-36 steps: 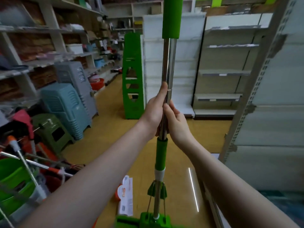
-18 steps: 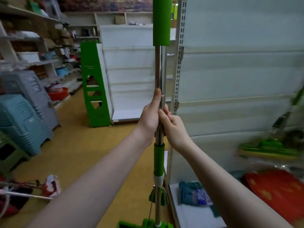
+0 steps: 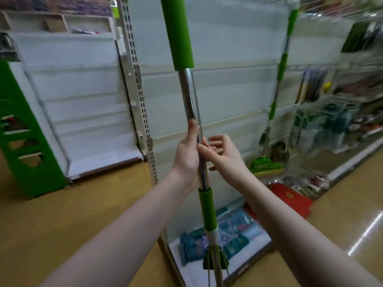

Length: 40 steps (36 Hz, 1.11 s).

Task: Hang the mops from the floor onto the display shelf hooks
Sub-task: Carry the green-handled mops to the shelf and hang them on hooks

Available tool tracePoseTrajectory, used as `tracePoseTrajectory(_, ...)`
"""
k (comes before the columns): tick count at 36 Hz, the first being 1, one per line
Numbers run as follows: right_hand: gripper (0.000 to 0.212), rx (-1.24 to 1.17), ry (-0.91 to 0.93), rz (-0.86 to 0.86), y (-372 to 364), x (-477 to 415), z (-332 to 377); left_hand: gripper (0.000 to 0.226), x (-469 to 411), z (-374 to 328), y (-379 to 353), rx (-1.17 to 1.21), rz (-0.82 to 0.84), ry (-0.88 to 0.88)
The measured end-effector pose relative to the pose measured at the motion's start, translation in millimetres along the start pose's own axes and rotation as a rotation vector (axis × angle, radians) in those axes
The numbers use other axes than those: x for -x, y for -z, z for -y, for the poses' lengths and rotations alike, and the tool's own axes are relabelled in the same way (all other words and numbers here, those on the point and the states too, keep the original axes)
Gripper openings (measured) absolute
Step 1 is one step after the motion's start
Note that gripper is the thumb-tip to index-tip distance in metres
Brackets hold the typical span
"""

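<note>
Holding the mop (image 3: 189, 96) upright, a little tilted, by its chrome shaft. Gripped in the left hand (image 3: 186, 156), fingers curled round the shaft from the far side, thumb laid straight up along the metal. Above that hand, bare chrome and then the long green foam grip (image 3: 178, 34), running out of the top of the view. Just below the hand, a shorter green sleeve (image 3: 207, 208), then a white collar and green linkage toward the mop head, cut off at the bottom edge.

Just to the right of it, the right hand (image 3: 227, 157), loose and wide, fingers spread and lightly bent, closed on nothing. One fingertip close against the shaft beside the left thumb's base, actual contact too blurred to tell.

Beyond both hands, the display shelf (image 3: 228, 90), all pale back panels, with a slotted upright post (image 3: 143, 104) just left of the left hand. Farther right of the right hand, a second mop (image 3: 279, 65) in the same green and chrome, up against the back panel, top end near the shelf's upper edge, head clear of the base shelf, hook too blurred to make out.

Below the hands, on the base shelf, teal packets (image 3: 234, 228). Down to the right of the right forearm, a red mat (image 3: 290, 198). Far left of the left hand, a green stand (image 3: 22, 146) on the tan floor (image 3: 83, 204).
</note>
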State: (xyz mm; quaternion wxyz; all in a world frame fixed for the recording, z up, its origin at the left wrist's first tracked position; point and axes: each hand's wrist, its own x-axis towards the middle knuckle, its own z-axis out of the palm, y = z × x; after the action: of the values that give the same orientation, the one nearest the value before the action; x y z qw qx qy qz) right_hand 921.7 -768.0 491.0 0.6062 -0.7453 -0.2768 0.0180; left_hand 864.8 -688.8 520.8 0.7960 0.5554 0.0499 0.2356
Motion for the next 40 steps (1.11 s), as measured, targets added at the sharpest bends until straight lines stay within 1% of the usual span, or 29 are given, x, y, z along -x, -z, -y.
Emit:
tracePoseTrajectory(3, 0.046, -0.083, 0.039, -0.022, 19.0, -11.4, -1.5, 0.053, -17.0, 10.1, -21.4, 0.021, 0.070, 0.013)
tracePoseTrajectory(5, 0.040, -0.112, 0.086, -0.035, 33.1, -16.4, -2.9, 0.049, -26.7, 17.5, -34.2, 0.038, 0.081, 0.016)
tracePoseTrajectory(11, 0.044, -0.188, 0.131, -0.060, 68.9, -31.3, -20.3, 0.045, -49.6, 42.1, -66.1, 0.027, 0.135, 0.013)
tracePoseTrajectory(14, 0.038, -0.198, 0.168, -0.078, 89.3, -42.5, -31.3, 0.043, -62.3, 57.0, -85.8, 0.019, 0.180, 0.000)
tracePoseTrajectory(19, 0.040, -0.260, 0.153, -0.063, 132.1, -64.1, -52.5, 0.042, -78.2, 83.0, -123.0, -0.022, 0.222, 0.004)
tracePoseTrajectory(24, 0.026, -0.278, 0.209, 0.037, 183.7, -84.6, -70.0, 0.047, -93.2, 101.5, -171.4, -0.124, 0.142, -0.007)
tracePoseTrajectory(27, 0.027, -0.307, 0.211, 0.083, 223.5, -95.9, -76.6, 0.054, -99.1, 111.3, -210.6, -0.163, 0.089, -0.031)
tracePoseTrajectory(29, 0.024, -0.322, 0.202, 0.115, 244.1, -101.9, -76.2, 0.051, -103.0, 117.0, -231.2, -0.213, 0.071, -0.051)
tracePoseTrajectory(31, 0.017, -0.361, 0.191, 0.163, 259.3, -106.4, -75.4, 0.049, -107.7, 123.5, -246.3, -0.241, 0.043, -0.063)
tracePoseTrajectory(34, 0.032, -0.385, 0.155, 0.193, 278.3, -110.2, -75.0, 0.048, -112.1, 133.2, -266.5, -0.208, 0.008, -0.072)
tracePoseTrajectory(38, 0.042, -0.341, 0.177, 0.190, 305.8, -121.6, -79.4, 0.048, -123.0, 147.1, -295.5, -0.182, -0.011, -0.090)
tracePoseTrajectory(40, 0.041, -0.311, 0.199, 0.171, 320.5, -132.7, -83.3, 0.047, -134.2, 154.1, -309.7, -0.158, -0.019, -0.093)
